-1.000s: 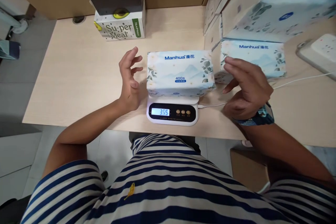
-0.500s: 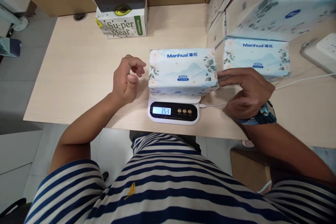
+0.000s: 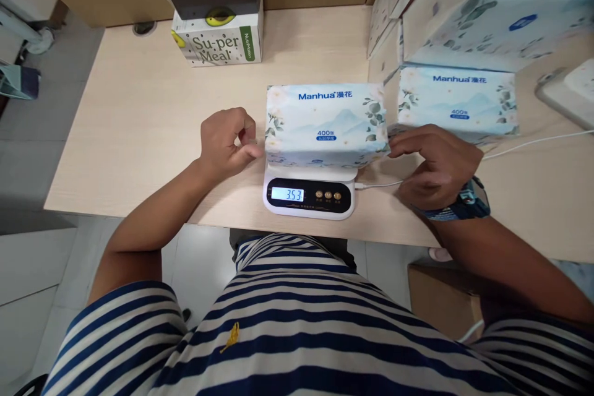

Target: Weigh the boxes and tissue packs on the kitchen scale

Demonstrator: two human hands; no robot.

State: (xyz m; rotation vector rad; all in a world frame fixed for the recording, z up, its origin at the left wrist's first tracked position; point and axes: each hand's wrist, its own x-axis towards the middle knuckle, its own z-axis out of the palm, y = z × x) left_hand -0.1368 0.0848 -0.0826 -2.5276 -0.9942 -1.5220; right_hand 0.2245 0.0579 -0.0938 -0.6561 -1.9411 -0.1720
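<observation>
A pale blue Manhua tissue pack [image 3: 326,124] lies on a white kitchen scale [image 3: 310,193] whose display reads 353. My left hand [image 3: 226,143] is curled at the pack's left end, and its thumb presses against that end. My right hand [image 3: 436,164], with a watch on the wrist, is closed at the pack's right end, the fingertips pinching its edge. Both hands rest low over the light wooden desk [image 3: 139,117].
More Manhua tissue packs [image 3: 457,102] are stacked at the right. A "Su-per Meal" box [image 3: 217,43] with darker boxes on top stands at the back. A white power strip [image 3: 568,90] lies far right, and a white cable [image 3: 533,142] runs to the scale.
My left hand has closed from spread fingers and moved right onto the pack's left end. My right hand has come down onto its right end. The reading fell from 355 to 353.
</observation>
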